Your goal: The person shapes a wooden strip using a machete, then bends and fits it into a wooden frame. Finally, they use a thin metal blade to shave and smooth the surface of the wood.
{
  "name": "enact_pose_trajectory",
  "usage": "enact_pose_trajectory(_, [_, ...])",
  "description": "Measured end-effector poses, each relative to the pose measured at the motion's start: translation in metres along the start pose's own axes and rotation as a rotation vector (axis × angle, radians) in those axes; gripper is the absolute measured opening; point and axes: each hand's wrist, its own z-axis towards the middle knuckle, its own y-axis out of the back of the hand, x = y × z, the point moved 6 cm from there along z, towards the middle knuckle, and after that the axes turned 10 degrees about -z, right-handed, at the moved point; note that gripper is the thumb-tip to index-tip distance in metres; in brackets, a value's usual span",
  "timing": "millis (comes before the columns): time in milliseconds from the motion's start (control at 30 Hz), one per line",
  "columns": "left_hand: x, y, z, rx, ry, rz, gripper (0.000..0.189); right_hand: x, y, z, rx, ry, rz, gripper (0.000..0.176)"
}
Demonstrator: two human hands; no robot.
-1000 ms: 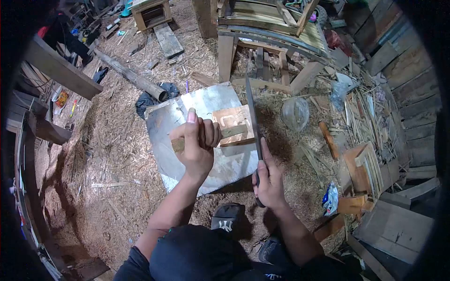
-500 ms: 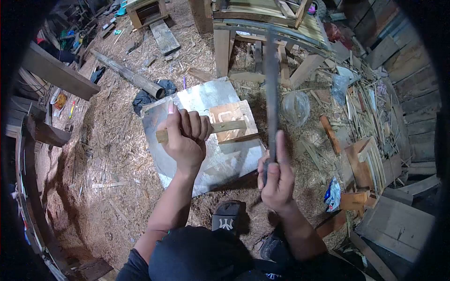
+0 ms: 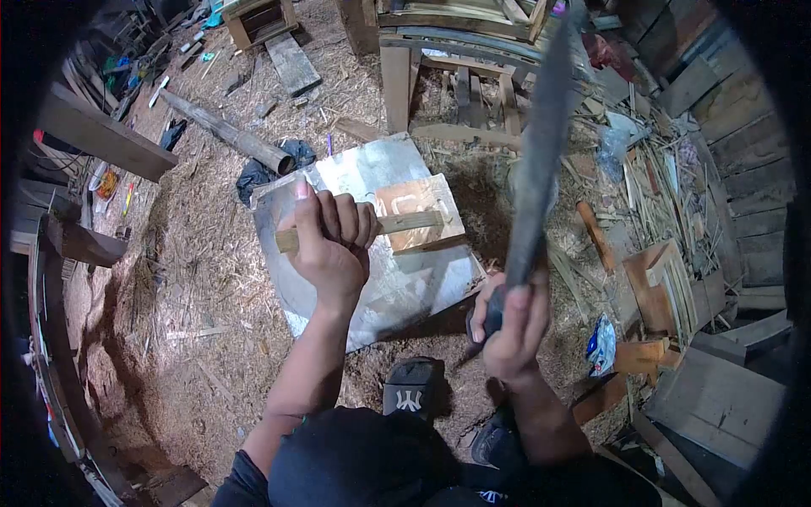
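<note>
My left hand (image 3: 328, 232) is wrapped round a narrow wooden stick (image 3: 410, 222), thumb pointing away from me. The stick's far end lies over a light wooden block (image 3: 422, 190), which rests on a grey-white board (image 3: 372, 317) on the ground. In my right hand (image 3: 513, 329) is the dark handle of a machete (image 3: 541, 144). Its long, slightly blurred blade is raised and points away from me, to the right of the block and apart from the stick.
Wood shavings (image 3: 203, 279) cover the ground. A round pole (image 3: 228, 133) and a black plastic bag (image 3: 253, 179) lie beyond the board. A wooden frame (image 3: 397, 89) stands at the back. Scrap wood (image 3: 650, 279) and a sandal-clad foot (image 3: 411, 389) are nearer me.
The machete has swung: its blade now leans further right and looks larger, and my right hand has shifted slightly right. My left hand and the stick have barely moved.
</note>
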Motion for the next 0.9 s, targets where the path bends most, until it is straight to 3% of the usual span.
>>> enact_pose_trajectory(67, [0.001, 0.002, 0.0, -0.009, 0.007, -0.006, 0.055, -0.015, 0.0, -0.009, -0.009, 0.046, 0.024, 0.044])
enact_pose_trajectory(133, [0.001, 0.0, -0.001, -0.011, 0.01, -0.015, 0.055, -0.079, -0.005, -0.025, 0.113, -0.205, -0.467, 0.043])
enact_pose_trajectory(167, [0.0, 0.0, -0.002, -0.035, 0.011, -0.041, 0.055, -0.095, -0.006, -0.023, 0.162, 0.01, -0.806, 0.04])
enact_pose_trajectory(200, [0.0, 0.001, -0.002, -0.058, 0.013, -0.065, 0.055, -0.091, -0.005, -0.022, 0.154, 0.016, -0.806, 0.04])
enact_pose_trajectory(267, [0.0, -0.002, 0.002, -0.053, 0.011, -0.056, 0.056, -0.099, 0.0, -0.029, 0.187, -0.308, -0.626, 0.04])
enact_pose_trajectory(333, [0.001, 0.002, -0.003, -0.07, 0.028, -0.037, 0.056, -0.064, -0.002, -0.018, 0.201, -0.315, -0.525, 0.043])
enact_pose_trajectory(433, [0.001, 0.001, -0.003, -0.011, 0.013, -0.021, 0.056, -0.004, -0.004, -0.004, 0.142, -0.201, -0.135, 0.046])
enact_pose_trajectory(533, [0.001, 0.001, -0.004, -0.018, 0.002, -0.017, 0.056, -0.043, -0.003, -0.027, 0.05, -0.029, -0.049, 0.049])
enact_pose_trajectory(567, [0.002, 0.001, -0.004, -0.016, 0.003, -0.004, 0.056, -0.064, -0.004, -0.028, 0.064, 0.233, -0.639, 0.054])
enact_pose_trajectory(600, [0.001, -0.001, -0.003, -0.011, -0.001, 0.006, 0.056, -0.093, -0.006, -0.028, 0.234, -0.217, -0.747, 0.055])
enact_pose_trajectory(667, [0.001, -0.006, -0.002, 0.012, 0.007, 0.021, 0.055, -0.097, -0.003, -0.032, 0.195, -0.344, -0.675, 0.06])
enact_pose_trajectory(833, [0.002, -0.005, -0.006, 0.035, -0.015, -0.005, 0.055, -0.015, -0.001, -0.008, 0.141, -0.276, -0.412, 0.055])
enact_pose_trajectory(900, [0.003, 0.001, -0.006, 0.028, -0.046, -0.015, 0.054, -0.013, 0.001, -0.009, 0.112, -0.256, -0.285, 0.053])
